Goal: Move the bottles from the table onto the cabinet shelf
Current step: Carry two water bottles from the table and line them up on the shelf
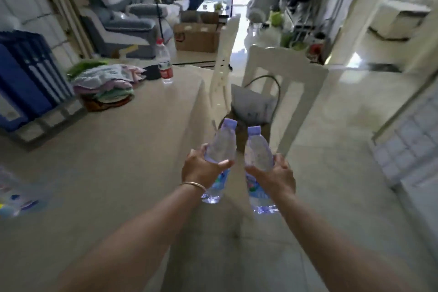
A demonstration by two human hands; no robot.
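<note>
1. My left hand (200, 168) was wrapped around one purple-capped bottle (219, 161), held up in the air past the surface (99, 173) edge.
2. Right hand (277, 176) gripped the second bottle (258, 166) just beside it, both tilted.
3. A red-capped bottle (164, 61) stood far ahead-left of my hands, near some folded cloths (106, 83).

Two bare forearms, no sleeves in view; thin gold-coloured bangle (192, 185) round the wrist of the left hand (201, 166); right hand (276, 176) unadorned
</note>
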